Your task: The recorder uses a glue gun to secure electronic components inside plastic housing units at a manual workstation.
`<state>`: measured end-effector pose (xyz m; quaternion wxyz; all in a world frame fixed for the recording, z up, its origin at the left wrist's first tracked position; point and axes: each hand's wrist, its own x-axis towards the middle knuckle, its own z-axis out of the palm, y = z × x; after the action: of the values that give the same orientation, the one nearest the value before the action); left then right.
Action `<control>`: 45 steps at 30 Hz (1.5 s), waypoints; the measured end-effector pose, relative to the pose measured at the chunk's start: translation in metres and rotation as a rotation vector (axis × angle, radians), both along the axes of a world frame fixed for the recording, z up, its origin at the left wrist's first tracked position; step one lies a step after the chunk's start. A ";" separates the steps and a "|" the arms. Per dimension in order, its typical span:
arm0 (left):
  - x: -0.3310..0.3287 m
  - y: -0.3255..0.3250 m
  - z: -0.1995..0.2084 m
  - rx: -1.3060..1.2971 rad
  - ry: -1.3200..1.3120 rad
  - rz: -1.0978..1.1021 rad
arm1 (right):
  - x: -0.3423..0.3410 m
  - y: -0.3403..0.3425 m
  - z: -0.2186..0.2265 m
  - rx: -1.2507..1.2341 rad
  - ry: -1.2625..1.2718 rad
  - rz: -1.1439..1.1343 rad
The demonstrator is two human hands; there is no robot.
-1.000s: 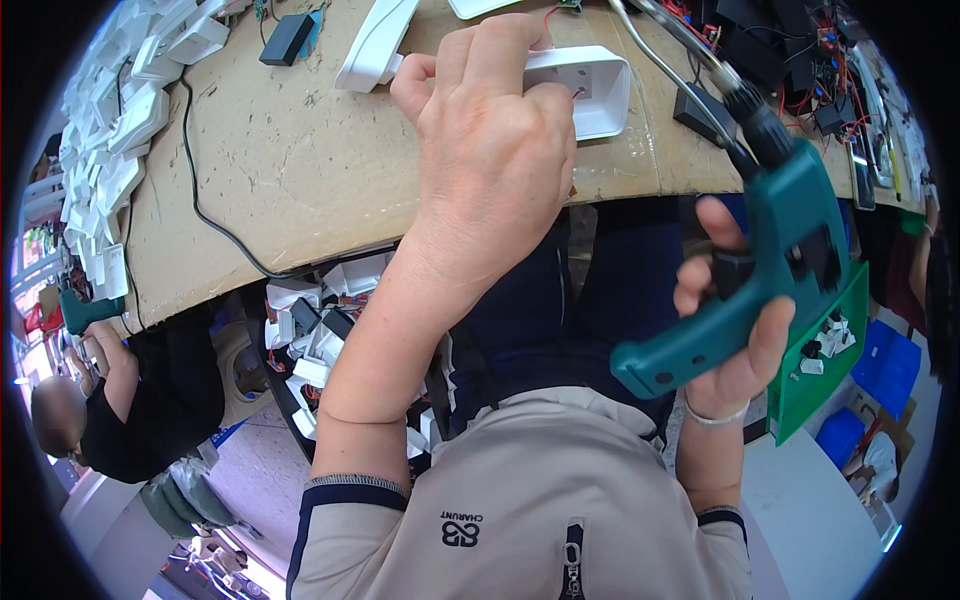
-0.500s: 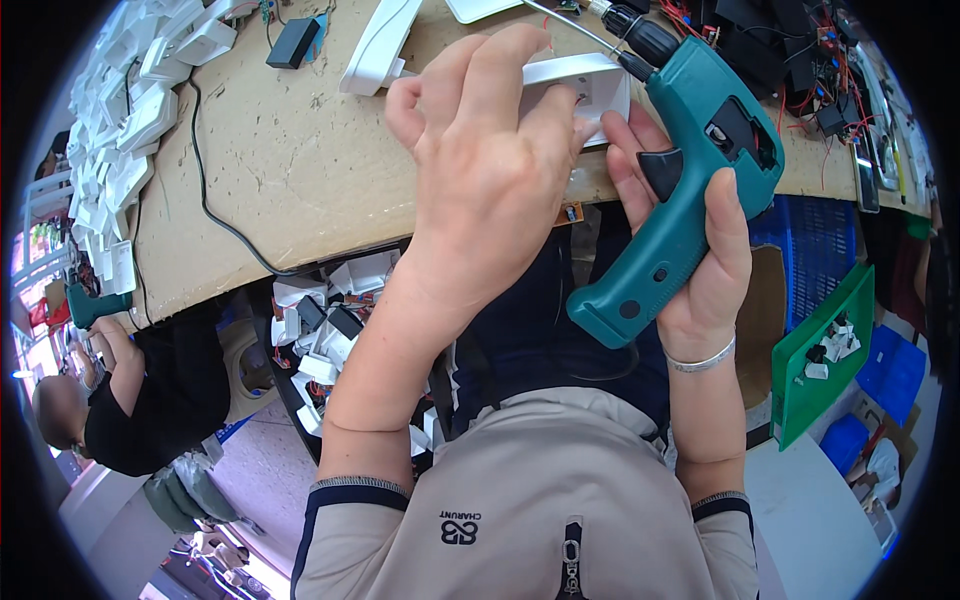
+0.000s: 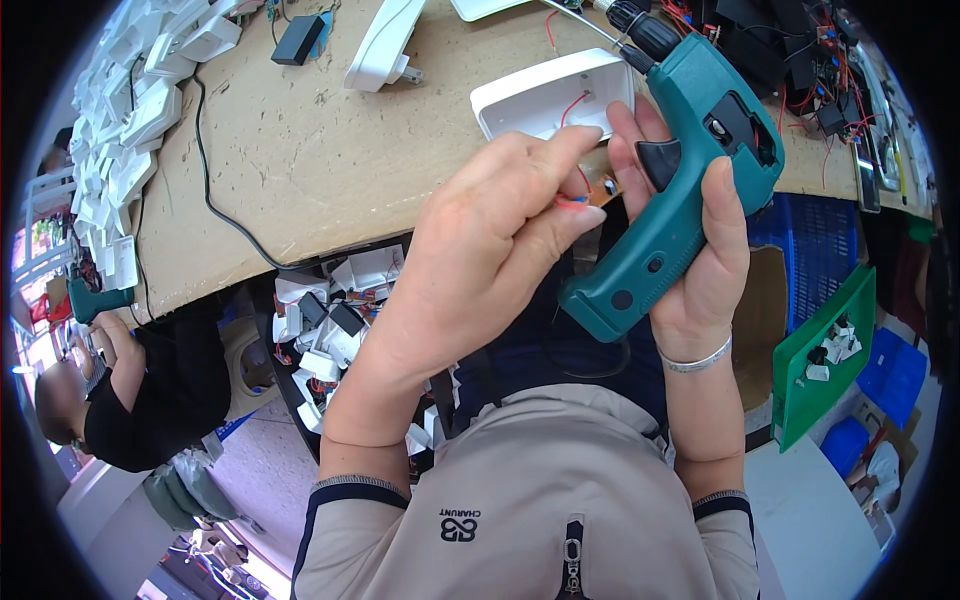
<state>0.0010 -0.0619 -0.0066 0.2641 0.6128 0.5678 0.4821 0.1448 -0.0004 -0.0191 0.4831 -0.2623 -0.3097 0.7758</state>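
My left hand [image 3: 490, 225] is closed in a pinch on a small circuit board [image 3: 604, 189] with a red wire; the fingers hide part of the board. A red wire also rises into an open white plastic housing [image 3: 520, 95] lying on the table just beyond. My right hand [image 3: 705, 270] is wrapped round the handle of a green power drill [image 3: 625, 265] with a black trigger. The drill's black chuck [image 3: 650, 35] points away toward the far side. Some fingers of the right hand reach past the trigger, close to the housing and the board.
On the workbench [image 3: 330, 170] stand a white plug-in case [image 3: 385, 45], a black box [image 3: 297, 40] and a black cable [image 3: 205, 170]. White housings [image 3: 150, 110] pile up at left, black parts [image 3: 790, 55] at right. A green crate [image 3: 825, 350] stands lower right; another person [image 3: 150, 400] sits left.
My left hand has come out of the white housing and moved nearer to me, now pinching the circuit board. The housing rests on the table. The drill has barely shifted.
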 end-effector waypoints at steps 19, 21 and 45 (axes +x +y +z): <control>-0.004 0.025 -0.028 0.587 0.490 0.328 | -0.001 0.001 -0.001 -0.011 -0.003 -0.015; -0.007 0.031 -0.030 0.633 0.589 0.345 | -0.001 0.001 0.000 -0.019 -0.002 -0.022; -0.021 0.057 -0.031 0.596 0.505 0.216 | 0.003 -0.001 -0.003 -0.065 0.071 -0.034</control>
<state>-0.0200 -0.0044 -0.0376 -0.1250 0.6986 0.5114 0.4846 0.1480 -0.0013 -0.0222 0.4982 -0.2552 -0.2627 0.7859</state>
